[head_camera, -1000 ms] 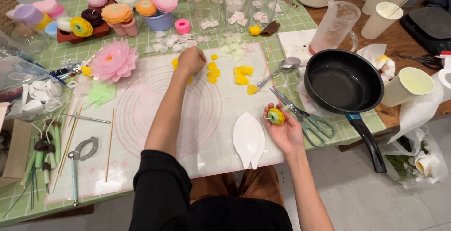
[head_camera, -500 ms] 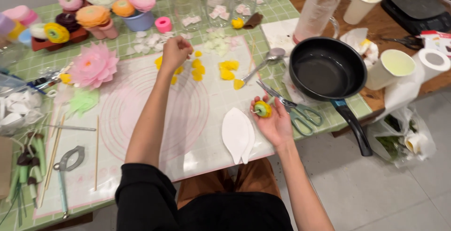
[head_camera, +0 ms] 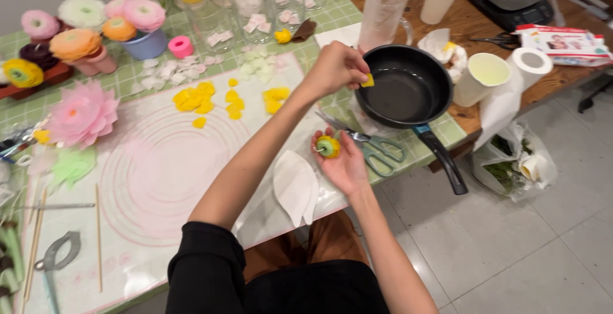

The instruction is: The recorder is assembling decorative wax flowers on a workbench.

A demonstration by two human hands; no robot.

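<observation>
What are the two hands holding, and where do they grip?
The left hand pinches a small yellow petal by its edge. The right hand cradles a round yellow-and-green flower bud in its fingers.

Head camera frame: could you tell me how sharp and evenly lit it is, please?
Head view: even indoor light with soft shadows; a pale sheen on the black pan; the left hand with its yellow petal is slightly soft; the right hand is sharp; edges bow slightly.
</observation>
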